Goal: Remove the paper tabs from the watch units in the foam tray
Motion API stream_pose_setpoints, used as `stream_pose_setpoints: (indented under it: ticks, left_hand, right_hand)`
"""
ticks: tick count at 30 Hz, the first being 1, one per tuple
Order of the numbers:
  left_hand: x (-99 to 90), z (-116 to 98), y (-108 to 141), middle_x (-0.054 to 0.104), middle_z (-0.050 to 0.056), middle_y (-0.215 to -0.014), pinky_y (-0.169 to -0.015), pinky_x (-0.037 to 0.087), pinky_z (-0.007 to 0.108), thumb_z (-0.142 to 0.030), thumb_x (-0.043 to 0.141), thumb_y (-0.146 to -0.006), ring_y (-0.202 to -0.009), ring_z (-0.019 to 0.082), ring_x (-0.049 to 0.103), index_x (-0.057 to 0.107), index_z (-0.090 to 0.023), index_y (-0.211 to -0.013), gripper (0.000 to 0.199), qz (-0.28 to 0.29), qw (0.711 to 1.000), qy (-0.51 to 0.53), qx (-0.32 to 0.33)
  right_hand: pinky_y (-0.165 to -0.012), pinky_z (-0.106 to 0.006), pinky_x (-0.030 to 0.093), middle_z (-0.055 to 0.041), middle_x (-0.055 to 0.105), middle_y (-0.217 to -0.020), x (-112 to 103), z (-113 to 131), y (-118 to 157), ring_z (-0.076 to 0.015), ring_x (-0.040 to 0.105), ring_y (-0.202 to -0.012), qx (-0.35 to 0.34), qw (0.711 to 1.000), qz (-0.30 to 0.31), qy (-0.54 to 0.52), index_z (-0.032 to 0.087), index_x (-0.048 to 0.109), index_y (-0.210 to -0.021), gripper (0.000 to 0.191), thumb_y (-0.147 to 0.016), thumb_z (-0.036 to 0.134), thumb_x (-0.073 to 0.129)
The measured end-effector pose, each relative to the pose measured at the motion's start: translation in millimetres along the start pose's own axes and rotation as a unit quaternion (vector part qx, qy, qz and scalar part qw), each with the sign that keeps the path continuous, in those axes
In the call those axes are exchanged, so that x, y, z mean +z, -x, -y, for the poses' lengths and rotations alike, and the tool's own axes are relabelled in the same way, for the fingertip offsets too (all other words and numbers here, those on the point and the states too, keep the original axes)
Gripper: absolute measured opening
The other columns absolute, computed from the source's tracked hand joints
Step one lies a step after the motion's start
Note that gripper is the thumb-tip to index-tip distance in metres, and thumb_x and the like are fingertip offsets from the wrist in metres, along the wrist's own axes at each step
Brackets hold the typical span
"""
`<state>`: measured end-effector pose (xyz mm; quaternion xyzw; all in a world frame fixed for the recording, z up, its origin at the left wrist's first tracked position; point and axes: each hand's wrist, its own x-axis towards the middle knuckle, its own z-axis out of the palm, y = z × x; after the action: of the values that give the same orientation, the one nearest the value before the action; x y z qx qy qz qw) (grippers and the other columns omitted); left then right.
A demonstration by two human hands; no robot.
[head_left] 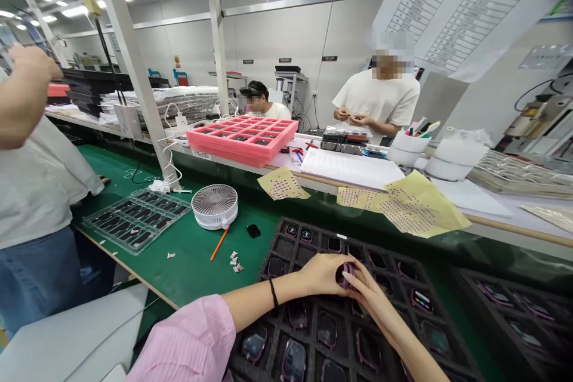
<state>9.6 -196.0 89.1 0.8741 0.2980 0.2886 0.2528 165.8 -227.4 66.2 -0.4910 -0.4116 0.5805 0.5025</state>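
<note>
My left hand (323,274) and my right hand (367,291) meet above a black foam tray (286,248). Between their fingers is a purple-rimmed smartwatch case (342,275), partly covered by the fingers. The left hand curls round its left side, and the right fingers press on its right side. Below and around the hands, the tray's compartments hold several similar watch cases, among them one under film (293,360) at the front. Two watches with lit dials (307,234) sit in its far left corner.
A white fan (215,208), an orange stick (219,243), a black watch (253,231) and a clear tray of dark parts (136,221) lie left. A pink foam tray (242,152) rests on the shelf ahead. Another black tray (514,322) is right. Three people are nearby.
</note>
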Motion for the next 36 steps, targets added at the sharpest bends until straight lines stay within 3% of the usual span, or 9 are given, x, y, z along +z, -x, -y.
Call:
stream_pose_setpoints:
  ticks: [3, 7, 21, 24, 26, 28, 30, 33, 36]
  left_hand:
    - [-6.1, -2.5, 1.6, 0.063, 0.009, -0.126, -0.106, 0.037, 0.032, -0.035, 0.077, -0.068, -0.114, 0.022, 0.060, 0.055, -0.019, -0.128, 0.066, -0.010, 0.998, 0.053, 0.040]
    - [-8.1, -6.3, 1.8, 0.066, 0.006, -0.121, -0.112, 0.028, 0.038, -0.042, 0.079, -0.066, -0.109, 0.022, 0.063, 0.058, -0.022, -0.125, 0.065, 0.008, 0.996, 0.073, 0.045]
    - [-19.0, -3.6, 1.8, 0.065, 0.008, -0.120, -0.099, 0.043, 0.031, -0.046, 0.079, -0.065, -0.110, 0.023, 0.061, 0.059, -0.023, -0.124, 0.066, 0.075, 0.986, 0.139, 0.055]
    - [-21.8, 1.4, -0.2, 0.065, 0.009, -0.121, -0.099, 0.044, 0.032, -0.042, 0.079, -0.065, -0.111, 0.023, 0.061, 0.060, -0.022, -0.120, 0.062, 0.038, 0.985, 0.160, 0.048]
    - [-20.7, 6.8, -3.1, 0.067, 0.008, -0.109, -0.089, 0.049, 0.032, -0.039, 0.082, -0.061, -0.097, 0.021, 0.065, 0.062, -0.020, -0.111, 0.057, -0.033, 0.978, 0.205, -0.005]
    - [-16.7, 12.9, -6.3, 0.064, 0.003, -0.092, -0.066, 0.053, 0.028, -0.036, 0.085, -0.056, -0.073, 0.015, 0.062, 0.059, -0.019, -0.103, 0.056, -0.126, 0.943, 0.287, -0.111]
    - [-11.4, 18.8, -8.6, 0.056, -0.002, -0.080, -0.049, 0.045, 0.022, -0.031, 0.085, -0.054, -0.059, 0.011, 0.052, 0.055, -0.021, -0.098, 0.054, -0.183, 0.868, 0.398, -0.234]
    - [-5.7, 24.7, -9.9, 0.047, -0.004, -0.069, -0.044, 0.037, 0.021, -0.029, 0.073, -0.071, -0.054, 0.010, 0.046, 0.054, -0.022, -0.090, 0.027, -0.164, 0.761, 0.527, -0.342]
    - [-5.8, 26.1, -10.6, 0.045, -0.003, -0.066, -0.046, 0.037, 0.023, -0.021, 0.054, -0.082, -0.051, 0.009, 0.045, 0.058, -0.020, -0.086, 0.005, -0.134, 0.732, 0.566, -0.354]
  right_hand:
    - [-0.073, -0.032, 0.055, -0.0050, 0.072, -0.095, -6.9, 11.2, 8.1, -0.0221, 0.068, -0.085, 0.063, 0.994, 0.053, -0.076, 0.023, 0.069, -0.101, 0.047, -0.060, 0.039, 0.084]
    - [-0.070, -0.028, 0.054, -0.0064, 0.073, -0.084, -9.0, 16.4, 15.1, -0.0190, 0.067, -0.074, 0.108, 0.985, 0.103, -0.083, 0.017, 0.073, -0.085, 0.036, -0.058, 0.037, 0.086]
    - [-0.063, -0.032, 0.056, -0.0081, 0.073, -0.076, 7.5, 5.4, 16.7, -0.0253, 0.070, -0.071, 0.051, 0.996, 0.004, -0.077, 0.014, 0.073, -0.079, 0.042, -0.049, 0.038, 0.089]
    - [-0.067, -0.036, 0.058, -0.0095, 0.074, -0.080, 2.4, 7.0, 12.7, -0.0267, 0.071, -0.073, 0.038, 0.995, -0.015, -0.095, 0.014, 0.072, -0.080, 0.041, -0.050, 0.037, 0.088]
    - [-0.076, -0.042, 0.058, -0.0100, 0.075, -0.084, -4.1, 10.2, 9.0, -0.0287, 0.071, -0.079, 0.031, 0.990, -0.029, -0.134, 0.015, 0.073, -0.082, 0.042, -0.051, 0.037, 0.088]
    - [-0.086, -0.048, 0.055, -0.0095, 0.075, -0.085, -10.5, 14.4, 5.7, -0.0309, 0.071, -0.086, 0.031, 0.984, -0.038, -0.171, 0.016, 0.073, -0.081, 0.041, -0.050, 0.037, 0.088]
    - [-0.095, -0.052, 0.050, -0.0086, 0.075, -0.082, -14.3, 18.2, 3.8, -0.0325, 0.070, -0.090, 0.037, 0.981, -0.044, -0.187, 0.016, 0.074, -0.080, 0.041, -0.047, 0.035, 0.090]
    - [-0.101, -0.056, 0.045, -0.0080, 0.075, -0.081, -15.9, 19.5, 3.7, -0.0342, 0.070, -0.091, 0.046, 0.980, -0.041, -0.188, 0.017, 0.075, -0.078, 0.040, -0.044, 0.032, 0.091]
    - [-0.102, -0.056, 0.044, -0.0089, 0.076, -0.088, -20.7, 10.9, 2.2, -0.0347, 0.069, -0.095, 0.048, 0.983, -0.015, -0.178, 0.018, 0.075, -0.080, 0.036, -0.051, 0.035, 0.088]
